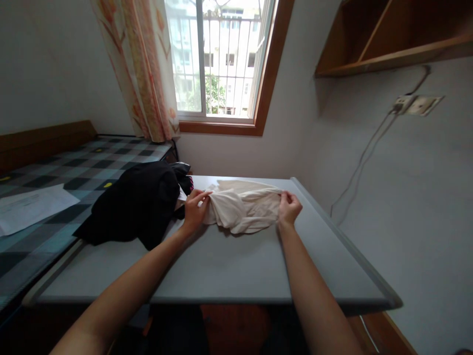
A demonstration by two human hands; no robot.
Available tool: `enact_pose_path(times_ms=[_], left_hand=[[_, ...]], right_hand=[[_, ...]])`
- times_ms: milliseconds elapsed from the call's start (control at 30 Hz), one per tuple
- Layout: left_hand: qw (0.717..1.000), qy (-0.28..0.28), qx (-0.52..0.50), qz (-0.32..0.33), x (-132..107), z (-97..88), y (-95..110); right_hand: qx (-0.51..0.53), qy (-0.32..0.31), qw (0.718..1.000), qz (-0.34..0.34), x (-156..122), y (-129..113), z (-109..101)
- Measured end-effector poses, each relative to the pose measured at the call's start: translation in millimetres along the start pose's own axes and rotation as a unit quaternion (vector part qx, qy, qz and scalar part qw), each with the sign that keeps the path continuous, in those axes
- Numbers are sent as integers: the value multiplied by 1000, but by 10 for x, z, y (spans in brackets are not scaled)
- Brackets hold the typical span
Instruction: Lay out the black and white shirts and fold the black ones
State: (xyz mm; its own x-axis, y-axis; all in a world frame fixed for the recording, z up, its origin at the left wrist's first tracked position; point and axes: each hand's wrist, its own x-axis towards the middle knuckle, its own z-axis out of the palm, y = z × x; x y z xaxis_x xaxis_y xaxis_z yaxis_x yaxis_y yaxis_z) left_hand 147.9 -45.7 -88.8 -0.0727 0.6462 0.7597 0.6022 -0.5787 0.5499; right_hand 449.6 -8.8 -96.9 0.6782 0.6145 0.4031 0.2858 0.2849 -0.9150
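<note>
L hand point(194, 209) pinching one end, R hand point(290, 208) pinching t'other: crumpled cream soft cloth point(240, 209), nr flat white rectangular tabletop's point(221, 276) far edge. Loose pinch could drop an end; pulling left might nudge the black crumpled fabric heap point(136, 202), L edge.

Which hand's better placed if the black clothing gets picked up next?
Left, likely: the left hand is close beside the black clothing, while the right hand is across the cream cloth. Both hands pinch that cloth, though, so the left would have to let go first.
</note>
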Motion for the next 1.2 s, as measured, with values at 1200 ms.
enact_pose_path(times_ms=[1200], left_hand=[[980, 41, -102, -167, 112, -45, -57]], right_hand=[[-204, 44, 978, -11, 13, -48, -110]])
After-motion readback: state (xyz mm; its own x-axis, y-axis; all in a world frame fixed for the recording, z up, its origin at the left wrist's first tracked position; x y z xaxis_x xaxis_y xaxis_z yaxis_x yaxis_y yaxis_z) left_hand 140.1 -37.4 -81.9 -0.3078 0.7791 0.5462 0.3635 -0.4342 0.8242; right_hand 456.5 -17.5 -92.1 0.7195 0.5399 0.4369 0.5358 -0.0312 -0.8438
